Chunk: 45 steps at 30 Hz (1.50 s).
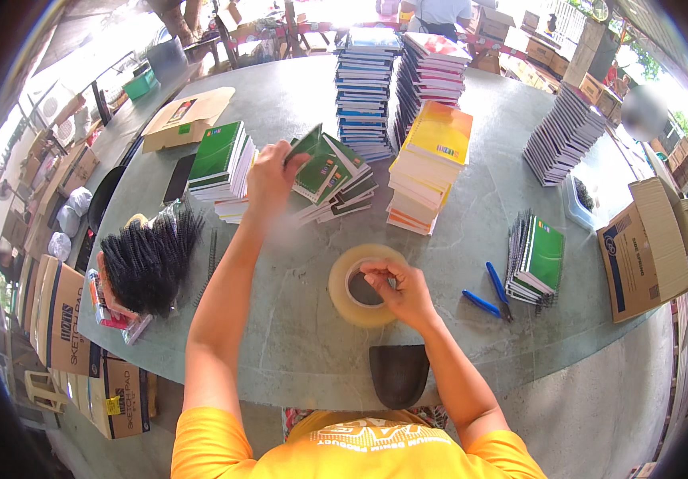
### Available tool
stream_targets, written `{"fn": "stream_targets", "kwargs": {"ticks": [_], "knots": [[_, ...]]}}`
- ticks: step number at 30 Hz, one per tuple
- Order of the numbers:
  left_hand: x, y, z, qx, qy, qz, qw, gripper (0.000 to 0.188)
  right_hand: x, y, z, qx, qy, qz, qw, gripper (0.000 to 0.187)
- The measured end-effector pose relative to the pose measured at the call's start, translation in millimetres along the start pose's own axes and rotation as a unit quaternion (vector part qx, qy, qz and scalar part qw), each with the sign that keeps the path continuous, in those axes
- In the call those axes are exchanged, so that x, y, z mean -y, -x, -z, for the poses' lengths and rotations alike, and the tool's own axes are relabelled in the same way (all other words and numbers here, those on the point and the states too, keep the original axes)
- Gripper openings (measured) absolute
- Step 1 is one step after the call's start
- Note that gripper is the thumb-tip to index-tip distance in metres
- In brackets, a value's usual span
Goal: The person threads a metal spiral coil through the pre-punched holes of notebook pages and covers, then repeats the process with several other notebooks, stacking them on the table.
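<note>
My left hand [270,177] is closed at the edge of a green notebook [310,146], whose cover is tilted up. More green notebooks [340,180] lie fanned out beneath and beside it, some with dark backs up. To the left of the hand stands a stack of green notebooks [218,164]. Over the wide roll of clear tape [342,299], my right hand [404,294] has its fingers curled and drawn together. Whether anything is between them I cannot make out.
Stacks of blue notebooks [364,96], pink notebooks [433,80] and yellow notebooks [437,148] rise at the back. Black spiral coils [152,259] lie left. Blue-handled pliers [487,295], spiral-bound green notebooks [537,257] and an open carton [643,251] are right.
</note>
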<state>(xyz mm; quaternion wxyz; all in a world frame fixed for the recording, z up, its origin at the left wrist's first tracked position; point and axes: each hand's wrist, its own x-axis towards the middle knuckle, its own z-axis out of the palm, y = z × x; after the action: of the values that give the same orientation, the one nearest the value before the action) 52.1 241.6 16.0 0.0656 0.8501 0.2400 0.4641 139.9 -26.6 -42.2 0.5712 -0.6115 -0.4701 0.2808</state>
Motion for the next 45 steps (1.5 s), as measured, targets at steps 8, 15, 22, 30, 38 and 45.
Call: {"fn": "stream_targets", "kwargs": {"ticks": [8, 15, 22, 30, 38, 45], "knots": [[-82, 85, 53, 0.014, 0.558, 0.352, 0.752, 0.022, 17, -15, 7, -0.156, -0.308, -0.016, 0.938, 0.036], [-89, 120, 50, 0.169, 0.5, 0.242, 0.814, 0.026, 34, 2, 38, -0.051, -0.141, -0.006, 0.989, 0.029], [-115, 112, 39, 0.205, 0.47, 0.239, 0.824, 0.026, 17, 13, 21, -0.08, -0.127, -0.002, 0.989, 0.027], [-118, 126, 28, 0.275, 0.414, 0.301, 0.814, 0.024, 12, 17, 25, -0.031, -0.215, -0.064, 0.974, 0.03], [-104, 135, 32, 0.216, 0.427, 0.185, 0.858, 0.024, 71, 1, -8, -0.08, 0.381, 0.256, 0.885, 0.037], [-25, 155, 103, 0.144, 0.012, 0.143, 0.979, 0.023, 68, 4, 5, -0.032, 0.423, 0.23, 0.876, 0.013]]}}
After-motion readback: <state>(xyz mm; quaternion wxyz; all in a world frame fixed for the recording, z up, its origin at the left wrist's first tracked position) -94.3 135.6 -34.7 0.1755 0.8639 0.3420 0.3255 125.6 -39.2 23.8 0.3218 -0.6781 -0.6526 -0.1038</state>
